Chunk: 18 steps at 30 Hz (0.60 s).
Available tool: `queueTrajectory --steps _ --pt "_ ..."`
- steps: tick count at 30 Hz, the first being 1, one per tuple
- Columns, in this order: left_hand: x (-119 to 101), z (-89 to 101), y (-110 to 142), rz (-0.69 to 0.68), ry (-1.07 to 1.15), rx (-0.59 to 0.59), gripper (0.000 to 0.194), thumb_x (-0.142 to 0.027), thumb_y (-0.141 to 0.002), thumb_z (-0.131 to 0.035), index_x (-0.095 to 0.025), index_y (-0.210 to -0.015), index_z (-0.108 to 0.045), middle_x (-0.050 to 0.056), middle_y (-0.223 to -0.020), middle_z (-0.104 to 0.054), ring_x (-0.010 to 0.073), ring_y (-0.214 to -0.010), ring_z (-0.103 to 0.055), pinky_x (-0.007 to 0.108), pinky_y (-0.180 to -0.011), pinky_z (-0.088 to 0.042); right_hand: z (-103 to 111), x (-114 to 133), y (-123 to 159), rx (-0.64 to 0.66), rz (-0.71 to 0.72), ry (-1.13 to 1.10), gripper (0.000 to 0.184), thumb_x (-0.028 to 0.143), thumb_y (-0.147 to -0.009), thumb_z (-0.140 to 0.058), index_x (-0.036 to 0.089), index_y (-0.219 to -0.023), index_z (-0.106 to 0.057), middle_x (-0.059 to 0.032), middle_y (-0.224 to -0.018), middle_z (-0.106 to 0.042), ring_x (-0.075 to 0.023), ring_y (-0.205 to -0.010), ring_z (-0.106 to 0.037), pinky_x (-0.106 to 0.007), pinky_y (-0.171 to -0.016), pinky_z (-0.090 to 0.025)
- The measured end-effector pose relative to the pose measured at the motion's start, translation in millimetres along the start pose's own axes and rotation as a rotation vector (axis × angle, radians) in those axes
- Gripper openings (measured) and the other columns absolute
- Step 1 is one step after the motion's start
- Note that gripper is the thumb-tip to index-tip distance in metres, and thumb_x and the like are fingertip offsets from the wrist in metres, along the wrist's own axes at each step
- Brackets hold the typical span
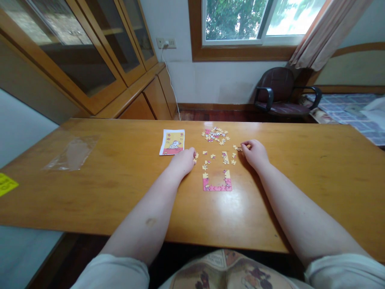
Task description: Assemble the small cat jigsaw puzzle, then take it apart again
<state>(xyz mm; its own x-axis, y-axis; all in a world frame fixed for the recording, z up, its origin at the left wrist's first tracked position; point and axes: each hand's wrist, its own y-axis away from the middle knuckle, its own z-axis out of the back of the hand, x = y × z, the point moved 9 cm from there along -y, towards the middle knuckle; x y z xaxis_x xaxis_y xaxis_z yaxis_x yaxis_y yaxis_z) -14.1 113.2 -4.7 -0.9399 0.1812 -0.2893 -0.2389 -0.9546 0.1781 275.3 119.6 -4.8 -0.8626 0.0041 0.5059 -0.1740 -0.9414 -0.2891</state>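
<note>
My left hand [185,159] is closed at the left of the loose pieces, with a yellow jigsaw piece [196,157] at its fingertips. On the right, my right hand [255,152] pinches a small yellow jigsaw piece [240,149], partly covered by the fingers. Between the hands lie several loose pieces and a short joined strip [225,157]. Nearer to me is a partly joined puzzle border [217,188], pink along the bottom with yellow at its upper ends. A heap of mixed pieces [215,135] lies beyond them.
A picture card [172,141] with a white animal on yellow and pink lies beside my left hand. A clear plastic bag [73,153] is at the left of the wooden table [126,204]. Past the table stand an armchair [276,90] and a glass-fronted cabinet [120,82].
</note>
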Motion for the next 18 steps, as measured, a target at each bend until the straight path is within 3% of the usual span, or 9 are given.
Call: queueTrajectory --steps 6,13,15,18 --pt "5.7 -12.1 -1.8 0.005 0.032 0.065 0.025 -0.019 -0.076 -0.061 -0.020 -0.102 -0.059 0.009 -0.103 -0.068 0.0225 -0.089 -0.064 0.029 -0.073 -0.046 9.6 3.7 2.4 -0.054 0.010 -0.012 0.021 0.031 -0.084 -0.050 0.018 -0.079 -0.066 -0.0068 -0.079 -0.062 -0.0204 -0.075 -0.055 -0.031 -0.075 -0.042" --pt "-1.7 -3.7 4.3 0.010 0.144 0.077 0.008 -0.013 -0.072 -0.062 -0.020 -0.074 -0.065 0.005 -0.082 -0.071 0.0209 -0.078 -0.065 0.028 -0.069 -0.046 14.7 20.2 9.5 -0.062 0.085 -0.081 0.021 0.031 -0.084 -0.051 0.018 -0.082 -0.067 -0.0059 -0.076 -0.062 -0.0187 -0.072 -0.055 -0.030 -0.073 -0.042" --pt "-7.2 4.0 5.9 -0.012 0.191 0.027 0.010 -0.012 -0.072 -0.062 -0.021 -0.073 -0.066 0.004 -0.081 -0.071 0.0211 -0.079 -0.065 0.029 -0.072 -0.047 9.6 33.1 16.0 0.005 0.133 -0.154 0.022 0.032 -0.085 -0.052 0.018 -0.086 -0.069 -0.0049 -0.076 -0.064 -0.0172 -0.069 -0.055 -0.030 -0.071 -0.043" --pt "-17.8 14.3 7.1 -0.067 0.382 -0.080 0.012 -0.013 -0.075 -0.060 -0.020 -0.081 -0.067 0.003 -0.083 -0.071 0.0194 -0.081 -0.065 0.030 -0.078 -0.049 -7.5 60.8 31.7 0.214 0.216 -0.313 0.024 0.035 -0.084 -0.055 0.019 -0.089 -0.071 -0.0044 -0.079 -0.069 -0.0156 -0.067 -0.056 -0.028 -0.067 -0.044"
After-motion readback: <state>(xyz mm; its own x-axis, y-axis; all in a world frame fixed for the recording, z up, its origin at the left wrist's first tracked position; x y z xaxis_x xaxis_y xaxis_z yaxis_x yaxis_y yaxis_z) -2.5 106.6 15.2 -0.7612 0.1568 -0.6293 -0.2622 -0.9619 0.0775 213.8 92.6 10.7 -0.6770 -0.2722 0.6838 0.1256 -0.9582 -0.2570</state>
